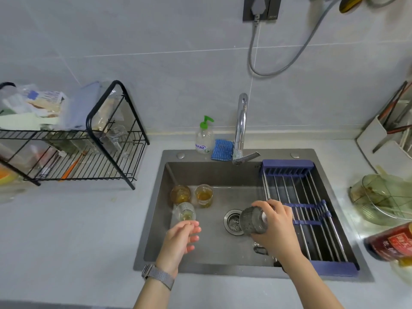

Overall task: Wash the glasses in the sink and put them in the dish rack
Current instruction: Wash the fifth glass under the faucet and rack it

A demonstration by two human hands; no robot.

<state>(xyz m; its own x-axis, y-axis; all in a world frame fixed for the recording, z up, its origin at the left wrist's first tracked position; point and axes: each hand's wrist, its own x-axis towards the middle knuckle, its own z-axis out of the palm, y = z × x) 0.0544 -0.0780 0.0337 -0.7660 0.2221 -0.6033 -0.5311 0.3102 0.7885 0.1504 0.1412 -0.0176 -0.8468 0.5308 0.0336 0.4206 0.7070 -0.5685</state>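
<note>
My right hand [277,228] grips a textured clear glass [253,220], tipped on its side over the drain [233,221] of the grey sink [156,219]. My left hand [181,238] hovers open over the sink's left part, fingers relaxed, just below a clear glass [185,212] with a little pale liquid. Two more glasses with amber liquid [180,194] [204,195] stand upright at the sink's back left. A blue-framed roll-up rack [312,210] spans the sink's right side. A black wire dish rack [89,161] stands on the counter to the left.
The chrome faucet [240,130] points over the sink's back, with a soap bottle [204,137] and a blue sponge [221,150] beside it. A glass bowl [383,199] and a red packet [392,244] sit on the right counter. A small metal object [259,249] lies in the sink under my right wrist.
</note>
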